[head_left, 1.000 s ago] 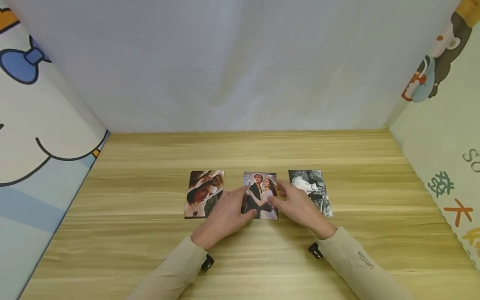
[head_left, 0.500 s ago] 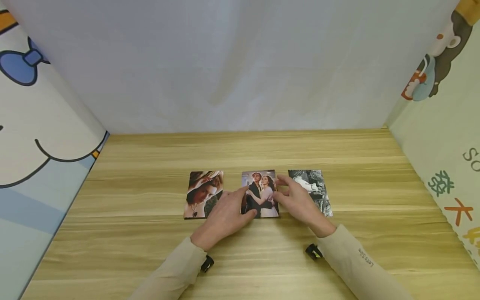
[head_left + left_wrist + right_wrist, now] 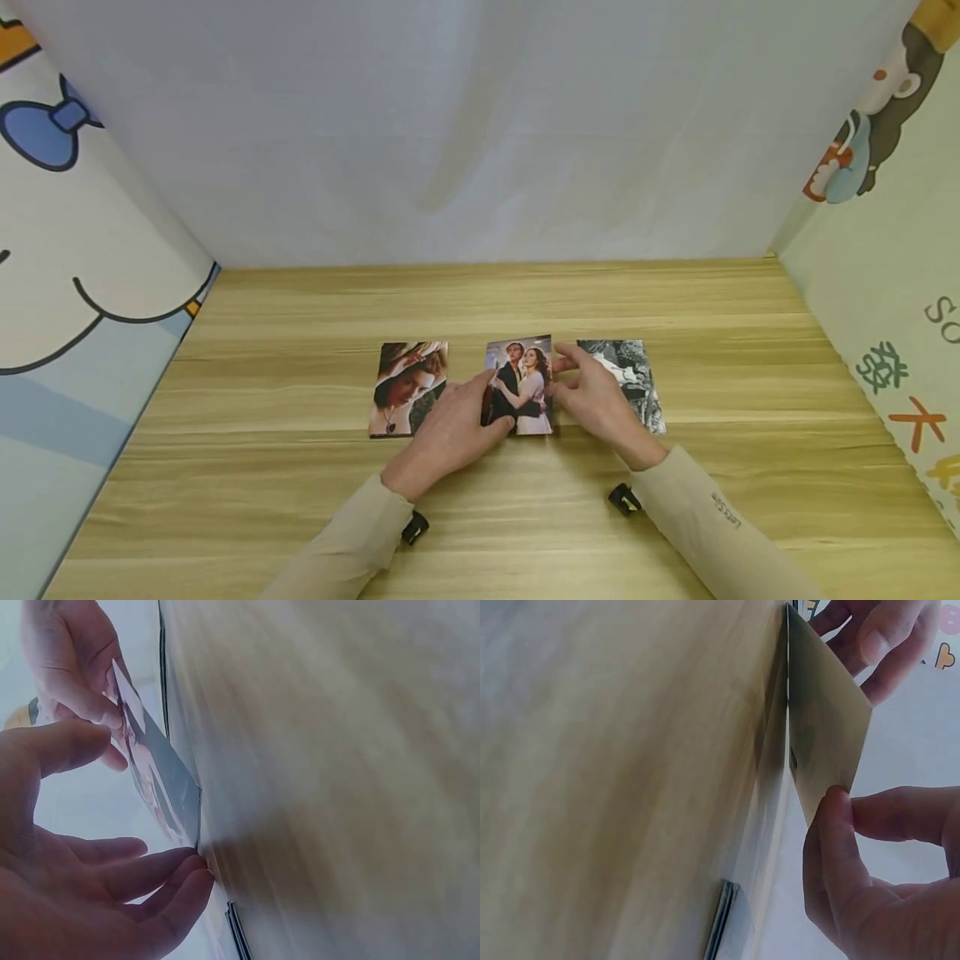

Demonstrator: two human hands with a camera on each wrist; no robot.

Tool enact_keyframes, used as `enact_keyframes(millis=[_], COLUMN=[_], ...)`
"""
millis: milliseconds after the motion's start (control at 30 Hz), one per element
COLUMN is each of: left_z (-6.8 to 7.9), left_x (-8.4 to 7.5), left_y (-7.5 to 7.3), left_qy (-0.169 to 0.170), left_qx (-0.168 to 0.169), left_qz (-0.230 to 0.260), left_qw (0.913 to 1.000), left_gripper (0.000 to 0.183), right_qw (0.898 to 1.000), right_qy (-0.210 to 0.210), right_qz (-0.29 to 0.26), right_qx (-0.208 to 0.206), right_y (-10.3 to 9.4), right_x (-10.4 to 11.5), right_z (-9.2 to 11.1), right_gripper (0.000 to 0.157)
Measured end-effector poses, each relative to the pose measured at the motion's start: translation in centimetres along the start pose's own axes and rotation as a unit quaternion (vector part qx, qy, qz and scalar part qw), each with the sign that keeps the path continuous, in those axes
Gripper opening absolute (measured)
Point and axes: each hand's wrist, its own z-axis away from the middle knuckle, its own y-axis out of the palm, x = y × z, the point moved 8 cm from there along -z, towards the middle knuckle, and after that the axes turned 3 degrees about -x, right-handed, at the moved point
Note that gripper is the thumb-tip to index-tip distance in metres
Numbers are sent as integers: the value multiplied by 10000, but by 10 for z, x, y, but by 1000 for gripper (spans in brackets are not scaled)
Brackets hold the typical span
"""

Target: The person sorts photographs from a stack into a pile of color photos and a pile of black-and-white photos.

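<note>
A photo card (image 3: 522, 385) showing a couple stands tilted in the middle of the table, its right side raised and its left edge low. My right hand (image 3: 598, 407) pinches the raised edge between thumb and index finger; the card's plain back (image 3: 826, 712) shows in the right wrist view. At the lower left edge, my left hand (image 3: 455, 423) touches the card with relaxed fingertips (image 3: 196, 874), its thumb held apart. To the left lies a card with a reclining figure (image 3: 405, 379), partly covered by my left hand. A black-and-white card (image 3: 626, 360) lies behind my right hand.
The wood-grain table (image 3: 300, 333) runs back to a pale curtain-like wall (image 3: 480, 133). Cartoon-printed panels border the left (image 3: 90, 242) and right (image 3: 862, 292). In the right wrist view, a thin stack (image 3: 721, 919) shows its layered edge on the table.
My right hand has lifted the right side of the middle card, tilting it up from lying nearly flat. My left hand and the two outer cards have stayed in place.
</note>
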Motion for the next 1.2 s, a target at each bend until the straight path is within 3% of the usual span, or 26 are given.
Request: enact_keyframes(millis=[167,367,667,867,1200], left_z=[-2,-4,-3,2,9], left_x=[2,6,11,13,12], left_y=[-3,-8,-20,-28,-39], left_qy=[-32,-241,-302,-223,-207], left_qx=[-160,-373,-1037,-1418,-1724], left_qz=[288,980,2052,2181,2078], left_qw=[9995,9942,9727,9653,9626], left_gripper=[78,79,63,55,49], right_qw=[9998,9990,9979,9967,9946], right_qy=[70,11,-58,-105,-157], right_qz=[-168,-426,-633,-777,-1012], right_qx=[-26,-92,-118,-193,-154], right_y=[-2,-7,-12,-12,-10], right_x=[0,4,11,14,22], right_z=[1,4,9,11,15], right_gripper=[66,67,64,64,63])
